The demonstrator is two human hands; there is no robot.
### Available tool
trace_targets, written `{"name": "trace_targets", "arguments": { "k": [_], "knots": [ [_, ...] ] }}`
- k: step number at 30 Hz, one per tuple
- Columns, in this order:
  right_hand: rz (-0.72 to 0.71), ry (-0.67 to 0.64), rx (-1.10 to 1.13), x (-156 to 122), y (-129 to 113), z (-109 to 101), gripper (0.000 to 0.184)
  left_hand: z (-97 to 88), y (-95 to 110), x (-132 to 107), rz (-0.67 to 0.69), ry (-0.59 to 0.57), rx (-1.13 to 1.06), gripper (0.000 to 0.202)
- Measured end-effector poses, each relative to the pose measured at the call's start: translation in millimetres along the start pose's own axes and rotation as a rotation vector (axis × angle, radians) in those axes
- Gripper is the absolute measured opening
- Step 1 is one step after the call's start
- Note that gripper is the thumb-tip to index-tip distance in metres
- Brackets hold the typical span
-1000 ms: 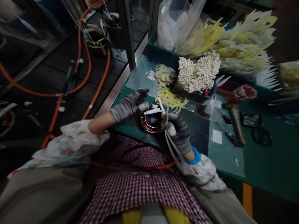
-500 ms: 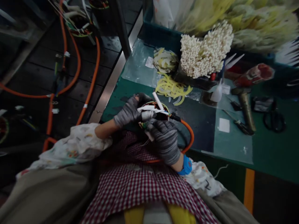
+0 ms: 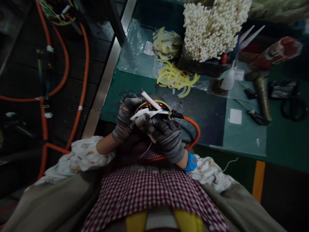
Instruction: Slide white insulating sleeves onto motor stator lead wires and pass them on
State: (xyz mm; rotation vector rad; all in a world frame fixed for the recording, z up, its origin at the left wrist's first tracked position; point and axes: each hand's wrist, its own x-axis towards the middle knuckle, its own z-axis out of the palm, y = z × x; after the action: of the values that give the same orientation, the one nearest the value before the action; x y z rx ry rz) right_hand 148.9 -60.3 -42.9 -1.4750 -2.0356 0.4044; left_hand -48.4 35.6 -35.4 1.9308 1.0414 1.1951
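A round motor stator [image 3: 166, 104] with copper windings and a yellow-green rim is held above the table's near edge, close to the apron. My left hand [image 3: 126, 118], in a grey striped glove, grips its left side, the thumb lying by the white sleeved wires [image 3: 152, 112]. One white sleeve [image 3: 150, 99] sticks up toward the far left. My right hand [image 3: 170, 139], gloved alike, has its fingers curled at the near right side; what they pinch is hidden. A thin white string [image 3: 147, 149] hangs below them. An orange cable [image 3: 195, 130] with a black end joins the stator's right.
On the green table [image 3: 285, 145] lie yellow curved strips [image 3: 177, 77], a bundle of white-tipped sleeves [image 3: 212, 32], a hammer [image 3: 263, 96], a screwdriver [image 3: 256, 116], scissors [image 3: 293, 108] and a white bottle [image 3: 229, 79]. Orange cables [image 3: 84, 71] and another stator [image 3: 58, 19] are at left.
The view has shifted, so the table things sit higher. The white sleeves have swung left, and my left hand has turned more upright beside the stator. My right hand stays at the near side.
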Motion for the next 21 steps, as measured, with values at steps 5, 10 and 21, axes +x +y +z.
{"name": "trace_targets", "arguments": {
  "k": [5, 10, 21],
  "knots": [
    [-0.06, 0.037, -0.052, -2, -2, 1, 0.025, 3.9, 6, -4, 0.049, 0.078, 0.024, 0.044],
    [-0.052, 0.074, -0.09, 2, -9, 3, 0.02, -0.4, 5, -11, 0.035, 0.055, -0.023, 0.056],
    [0.073, 0.083, 0.162, 7, -4, -30, 0.018, -12.2, 8, -40, -0.044, -0.113, 0.025, 0.075]
  ]
}}
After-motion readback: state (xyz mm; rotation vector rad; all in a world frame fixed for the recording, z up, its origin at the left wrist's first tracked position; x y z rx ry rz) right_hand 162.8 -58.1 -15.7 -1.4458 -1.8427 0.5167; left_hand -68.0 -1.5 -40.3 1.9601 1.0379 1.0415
